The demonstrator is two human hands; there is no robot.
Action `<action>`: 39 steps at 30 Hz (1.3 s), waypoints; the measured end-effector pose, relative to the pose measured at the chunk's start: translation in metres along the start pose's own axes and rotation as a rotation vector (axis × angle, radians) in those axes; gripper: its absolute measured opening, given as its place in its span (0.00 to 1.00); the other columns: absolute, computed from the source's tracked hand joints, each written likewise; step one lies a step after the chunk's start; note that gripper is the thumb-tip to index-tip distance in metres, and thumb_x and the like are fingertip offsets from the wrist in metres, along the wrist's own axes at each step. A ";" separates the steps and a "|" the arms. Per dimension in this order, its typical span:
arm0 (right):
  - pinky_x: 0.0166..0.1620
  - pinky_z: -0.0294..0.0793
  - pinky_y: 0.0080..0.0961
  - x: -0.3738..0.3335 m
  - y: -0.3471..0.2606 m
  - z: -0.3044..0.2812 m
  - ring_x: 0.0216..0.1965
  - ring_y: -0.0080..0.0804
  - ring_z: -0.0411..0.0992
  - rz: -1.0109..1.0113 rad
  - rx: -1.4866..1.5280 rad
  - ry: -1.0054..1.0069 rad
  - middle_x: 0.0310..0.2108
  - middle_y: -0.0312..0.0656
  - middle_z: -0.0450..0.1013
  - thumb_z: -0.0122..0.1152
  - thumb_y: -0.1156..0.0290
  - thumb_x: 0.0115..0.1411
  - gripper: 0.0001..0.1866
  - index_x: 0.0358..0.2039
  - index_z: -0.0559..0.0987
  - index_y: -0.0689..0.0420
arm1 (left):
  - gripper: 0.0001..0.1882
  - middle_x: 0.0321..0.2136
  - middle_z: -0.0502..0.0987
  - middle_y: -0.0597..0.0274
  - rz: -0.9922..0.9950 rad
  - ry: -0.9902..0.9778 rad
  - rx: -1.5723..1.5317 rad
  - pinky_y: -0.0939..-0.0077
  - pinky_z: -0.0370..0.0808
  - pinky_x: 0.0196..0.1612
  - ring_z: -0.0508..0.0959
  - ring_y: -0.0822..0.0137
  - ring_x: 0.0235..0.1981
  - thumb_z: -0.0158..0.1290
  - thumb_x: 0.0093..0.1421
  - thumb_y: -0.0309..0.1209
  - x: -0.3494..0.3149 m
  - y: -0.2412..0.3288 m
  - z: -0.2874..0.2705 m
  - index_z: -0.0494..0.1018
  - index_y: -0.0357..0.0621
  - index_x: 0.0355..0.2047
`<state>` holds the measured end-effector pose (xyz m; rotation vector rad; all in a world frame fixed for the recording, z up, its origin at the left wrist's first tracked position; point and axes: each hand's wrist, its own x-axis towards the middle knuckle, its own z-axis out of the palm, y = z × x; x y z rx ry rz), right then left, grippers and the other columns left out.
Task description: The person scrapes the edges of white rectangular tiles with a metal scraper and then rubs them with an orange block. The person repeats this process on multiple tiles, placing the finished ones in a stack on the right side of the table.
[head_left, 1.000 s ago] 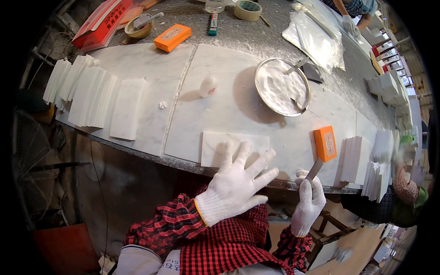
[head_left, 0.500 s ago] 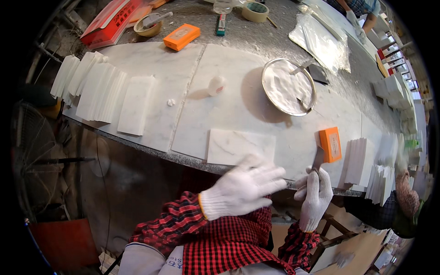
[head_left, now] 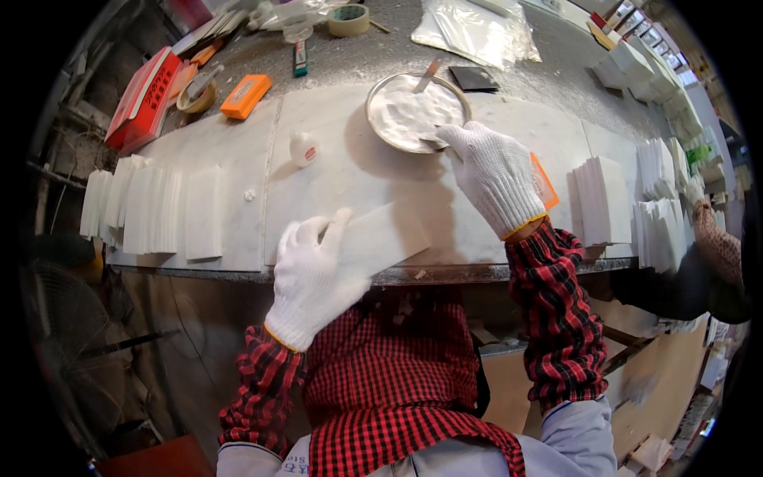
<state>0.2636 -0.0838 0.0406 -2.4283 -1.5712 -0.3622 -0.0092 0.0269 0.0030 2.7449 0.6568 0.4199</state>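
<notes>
My left hand (head_left: 310,274), in a white knit glove, grips the left end of a white marble tile (head_left: 389,238) by the table's front edge. The tile lies at a slant, its right end pointing away from me. My gloved right hand (head_left: 494,175) is closed at the near right rim of a metal bowl (head_left: 370,119) of white paste (head_left: 417,111). It holds a putty knife (head_left: 433,143) whose blade reaches into the bowl; the fingers cover most of the handle. A second flat metal spatula (head_left: 427,73) leans on the bowl's far rim.
An orange box (head_left: 544,183) lies partly behind my right wrist. Stacked white tiles stand at left (head_left: 151,211) and right (head_left: 600,199). A small white bottle (head_left: 303,149) stands left of the bowl. Farther back are another orange box (head_left: 245,96), a tape roll (head_left: 348,21) and plastic bags (head_left: 477,32).
My right hand has moved from beside the orange box to the bowl with the putty knife. My left hand has gone left and taken hold of the tile, which is now turned. The view has shifted.
</notes>
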 end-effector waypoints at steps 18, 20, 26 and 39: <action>0.38 0.80 0.27 -0.104 -0.041 -0.002 0.32 0.29 0.83 0.653 1.125 0.335 0.31 0.48 0.85 0.63 0.63 0.70 0.15 0.42 0.87 0.64 | 0.57 0.52 0.72 0.46 -0.049 -0.005 -0.472 0.58 0.76 0.58 0.77 0.51 0.53 0.76 0.45 0.34 -0.023 0.102 0.003 0.60 0.38 0.73; 0.39 0.80 0.27 -0.108 -0.016 -0.011 0.32 0.29 0.83 0.649 1.106 0.285 0.32 0.47 0.85 0.60 0.61 0.72 0.18 0.42 0.87 0.64 | 0.42 0.57 0.75 0.48 -0.123 -0.275 -0.955 0.59 0.77 0.59 0.78 0.55 0.56 0.62 0.67 0.35 -0.010 0.101 0.011 0.55 0.29 0.74; 0.50 0.79 0.26 -0.127 0.032 -0.013 0.44 0.28 0.82 0.667 1.269 0.398 0.46 0.48 0.85 0.58 0.64 0.73 0.18 0.48 0.85 0.67 | 0.31 0.58 0.77 0.46 -0.460 -0.771 -1.642 0.64 0.85 0.46 0.83 0.56 0.52 0.45 0.77 0.36 0.004 0.130 0.031 0.57 0.29 0.73; 0.58 0.76 0.30 -0.274 -0.014 -0.021 0.51 0.31 0.77 0.941 1.559 0.287 0.51 0.50 0.77 0.71 0.57 0.64 0.48 0.76 0.58 0.65 | 0.29 0.63 0.73 0.48 -0.496 -0.656 -1.733 0.52 0.82 0.60 0.79 0.55 0.61 0.44 0.79 0.40 -0.020 0.180 0.070 0.57 0.34 0.73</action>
